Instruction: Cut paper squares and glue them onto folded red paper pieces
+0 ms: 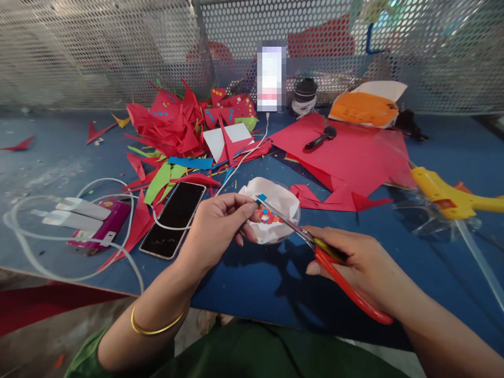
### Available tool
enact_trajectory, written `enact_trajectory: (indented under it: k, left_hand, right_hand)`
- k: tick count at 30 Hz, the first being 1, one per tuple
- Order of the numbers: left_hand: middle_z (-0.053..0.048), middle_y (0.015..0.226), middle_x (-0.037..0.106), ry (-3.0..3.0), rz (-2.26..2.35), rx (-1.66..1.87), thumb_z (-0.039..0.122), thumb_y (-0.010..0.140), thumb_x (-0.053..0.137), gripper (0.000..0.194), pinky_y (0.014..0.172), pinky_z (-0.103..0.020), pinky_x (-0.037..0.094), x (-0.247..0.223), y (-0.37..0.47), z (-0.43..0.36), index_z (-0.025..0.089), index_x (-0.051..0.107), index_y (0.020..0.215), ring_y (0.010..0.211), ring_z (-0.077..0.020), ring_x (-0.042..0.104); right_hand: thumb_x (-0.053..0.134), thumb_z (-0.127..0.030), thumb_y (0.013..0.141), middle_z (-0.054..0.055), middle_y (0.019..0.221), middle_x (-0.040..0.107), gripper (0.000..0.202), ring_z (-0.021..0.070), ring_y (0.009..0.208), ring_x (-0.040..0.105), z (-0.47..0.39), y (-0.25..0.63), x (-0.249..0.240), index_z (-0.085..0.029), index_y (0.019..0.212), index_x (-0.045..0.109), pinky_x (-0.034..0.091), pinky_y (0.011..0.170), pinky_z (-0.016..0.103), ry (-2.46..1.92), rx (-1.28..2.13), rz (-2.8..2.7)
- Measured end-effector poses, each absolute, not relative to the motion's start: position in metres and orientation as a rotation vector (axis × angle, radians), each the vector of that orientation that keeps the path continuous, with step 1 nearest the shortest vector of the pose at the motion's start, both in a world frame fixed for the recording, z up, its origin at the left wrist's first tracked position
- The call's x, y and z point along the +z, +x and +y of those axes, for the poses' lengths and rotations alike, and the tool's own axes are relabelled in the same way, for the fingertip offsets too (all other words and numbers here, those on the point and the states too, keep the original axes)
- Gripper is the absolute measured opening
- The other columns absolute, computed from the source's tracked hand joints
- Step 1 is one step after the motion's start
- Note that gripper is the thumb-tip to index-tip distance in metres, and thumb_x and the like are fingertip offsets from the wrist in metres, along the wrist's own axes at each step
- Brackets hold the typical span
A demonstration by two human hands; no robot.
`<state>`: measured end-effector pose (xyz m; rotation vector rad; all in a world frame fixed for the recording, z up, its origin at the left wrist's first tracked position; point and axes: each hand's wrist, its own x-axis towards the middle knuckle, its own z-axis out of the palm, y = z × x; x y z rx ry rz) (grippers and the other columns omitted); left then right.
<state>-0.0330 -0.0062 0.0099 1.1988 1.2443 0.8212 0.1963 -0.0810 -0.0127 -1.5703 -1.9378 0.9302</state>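
My right hand (356,262) grips a pair of scissors (334,273) with red and yellow handles, its blades pointing up and to the left. At the blade tips is a small piece of blue paper (261,198), which my left hand (220,220) pinches between thumb and fingers. Just below both hands sits a shallow round bowl (292,202) lined with white paper. Tiny red, orange and blue paper bits (268,215) lie inside it. Part of the bowl's left side is hidden by my left fingers.
Red, green and blue paper scraps (173,126) pile up at the back left. A black phone (173,220), white cable and purple power bank (104,223) lie left. Red sheets (354,152) and a yellow glue gun (449,194) are right. Behind stands perforated metal (118,52).
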Motion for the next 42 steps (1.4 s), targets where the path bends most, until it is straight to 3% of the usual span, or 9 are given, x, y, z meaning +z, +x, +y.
enact_trajectory:
  k: [6,11,17,27,33,42]
  left_hand:
    - [0.000,0.067,0.070,1.204,1.234,0.821,0.027,0.083,0.070,0.013,0.039,-0.016,0.044,0.0092,-0.0343,-0.0071,0.014,0.068,0.083,0.045,-0.0082,0.061]
    - [-0.001,0.067,0.070,1.232,1.206,0.823,0.032,0.084,0.069,0.019,0.039,-0.016,0.045,0.0083,-0.0366,-0.0068,0.013,0.069,0.082,0.045,-0.0086,0.062]
    - [0.000,0.064,0.070,1.211,1.224,0.838,0.023,0.082,0.069,0.011,0.037,-0.015,0.043,0.0079,-0.0348,-0.0063,0.012,0.068,0.080,0.041,-0.0079,0.060]
    - [-0.001,0.062,0.070,1.198,1.242,0.824,0.020,0.081,0.068,0.010,0.036,-0.014,0.042,0.0086,-0.0337,-0.0051,0.011,0.068,0.079,0.039,-0.0067,0.058]
    - [0.000,0.062,0.069,1.205,1.229,0.833,0.022,0.081,0.069,0.011,0.036,-0.014,0.043,0.0083,-0.0344,-0.0051,0.012,0.068,0.078,0.040,-0.0074,0.059]
    - [-0.001,0.061,0.069,1.197,1.240,0.820,0.021,0.081,0.068,0.010,0.036,-0.014,0.042,0.0105,-0.0338,-0.0055,0.012,0.068,0.078,0.039,-0.0074,0.058]
  right_hand:
    - [0.071,-0.048,0.082,0.001,0.089,0.075,0.042,0.0174,0.074,0.068,-0.0818,0.1958,-0.0107,-0.026,0.118,0.072,0.055,0.065,0.025,-1.569,0.929,-1.928]
    - [0.070,-0.050,0.082,0.001,0.102,0.076,0.042,0.0205,0.085,0.071,-0.0826,0.1982,-0.0096,-0.027,0.117,0.072,0.057,0.068,0.026,-1.585,0.958,-1.869]
    - [0.070,-0.054,0.081,0.001,0.099,0.077,0.045,0.0211,0.084,0.071,-0.0817,0.1997,-0.0125,-0.027,0.117,0.073,0.057,0.067,0.025,-1.607,0.986,-1.857]
    - [0.069,-0.056,0.081,0.000,0.094,0.076,0.046,0.0196,0.081,0.070,-0.0835,0.1997,-0.0110,-0.029,0.118,0.072,0.056,0.065,0.025,-1.619,1.026,-1.833]
    - [0.069,-0.056,0.081,0.000,0.103,0.076,0.047,0.0197,0.084,0.070,-0.0825,0.2012,-0.0138,-0.029,0.119,0.072,0.056,0.067,0.025,-1.601,1.024,-1.852]
    - [0.069,-0.057,0.081,0.000,0.091,0.075,0.050,0.0201,0.082,0.069,-0.0820,0.2010,-0.0141,-0.028,0.121,0.071,0.055,0.067,0.024,-1.597,1.067,-1.844]
